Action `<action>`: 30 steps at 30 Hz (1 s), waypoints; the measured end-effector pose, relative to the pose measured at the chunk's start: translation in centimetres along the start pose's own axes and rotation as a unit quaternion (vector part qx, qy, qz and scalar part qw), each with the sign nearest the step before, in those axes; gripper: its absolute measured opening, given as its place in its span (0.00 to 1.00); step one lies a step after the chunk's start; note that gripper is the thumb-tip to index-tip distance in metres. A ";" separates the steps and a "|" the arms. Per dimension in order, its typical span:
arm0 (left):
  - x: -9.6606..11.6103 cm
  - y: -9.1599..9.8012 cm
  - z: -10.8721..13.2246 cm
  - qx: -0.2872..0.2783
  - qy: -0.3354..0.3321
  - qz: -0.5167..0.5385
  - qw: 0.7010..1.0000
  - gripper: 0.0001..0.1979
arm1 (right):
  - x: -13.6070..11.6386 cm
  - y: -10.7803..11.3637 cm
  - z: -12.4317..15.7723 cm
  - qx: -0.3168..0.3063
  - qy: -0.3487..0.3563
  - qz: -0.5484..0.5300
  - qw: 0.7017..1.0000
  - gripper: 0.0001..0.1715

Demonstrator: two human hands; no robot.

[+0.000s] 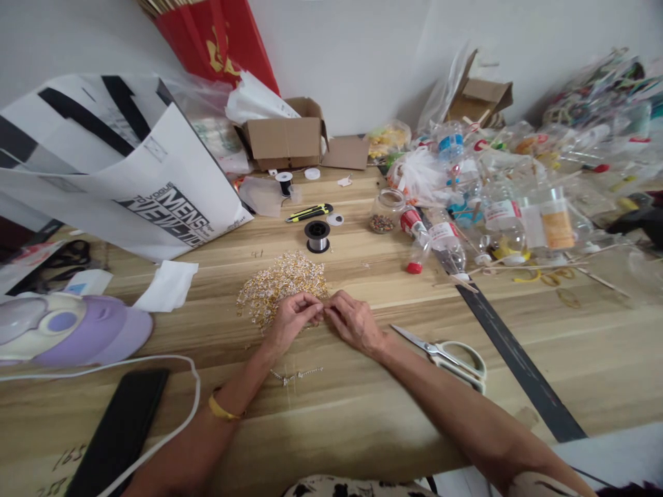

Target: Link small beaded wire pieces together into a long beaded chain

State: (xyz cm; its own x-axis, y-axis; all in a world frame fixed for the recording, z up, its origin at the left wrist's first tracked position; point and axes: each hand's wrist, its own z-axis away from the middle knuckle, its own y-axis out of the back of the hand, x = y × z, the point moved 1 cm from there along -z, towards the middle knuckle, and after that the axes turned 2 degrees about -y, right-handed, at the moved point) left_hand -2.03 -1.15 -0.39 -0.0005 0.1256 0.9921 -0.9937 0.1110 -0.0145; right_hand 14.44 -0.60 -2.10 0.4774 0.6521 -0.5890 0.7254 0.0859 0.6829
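Note:
My left hand (296, 316) and my right hand (356, 323) meet fingertip to fingertip above the wooden table, both closed in a pinch. Whatever sits between the fingers is too small to make out. Just behind and partly under my left hand spreads a pile of small gold and clear beads (284, 279). Nearer to me, below the hands, lies a short strand of beads (296, 376) with thin thread-like lines beside it. A spool of thin clear line (318, 238) stands beyond the pile. To the right of my right wrist rest scissors (440, 352) with pale handles.
A yellow-black utility knife (309, 212) and a small black spool (284, 182) lie farther back. Plastic bottles (502, 214) and sticks crowd the right, near a jar of beads (386, 212). On the left are a purple-white device (98, 330), a phone (121, 428) and a white cable (194, 393).

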 end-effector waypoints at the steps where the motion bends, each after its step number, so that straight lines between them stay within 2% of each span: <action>1: 0.0 0.0 0.0 0.000 0.001 0.000 1.000 0.10 | 0.0 0.0 0.0 0.002 0.003 0.007 1.000 0.09; 12: -0.2 0.1 -0.1 0.015 0.018 0.003 1.000 0.10 | 0.1 0.1 0.2 0.025 0.060 0.083 0.994 0.10; 24: -0.2 0.0 -0.1 0.020 0.016 0.006 1.000 0.09 | -0.1 0.1 0.3 -0.005 0.059 0.101 0.993 0.12; 30: -0.3 0.1 -0.2 0.027 0.014 0.001 1.000 0.09 | -0.2 0.1 0.2 0.001 0.063 0.117 0.991 0.13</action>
State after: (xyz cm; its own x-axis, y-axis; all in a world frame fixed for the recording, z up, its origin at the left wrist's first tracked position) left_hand -2.10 -0.94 -0.67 -0.0008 0.1542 0.9880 -0.9983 0.0571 -0.0097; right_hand 14.51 -0.88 -2.03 0.5674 0.7428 -0.3554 0.6032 -0.0811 0.7934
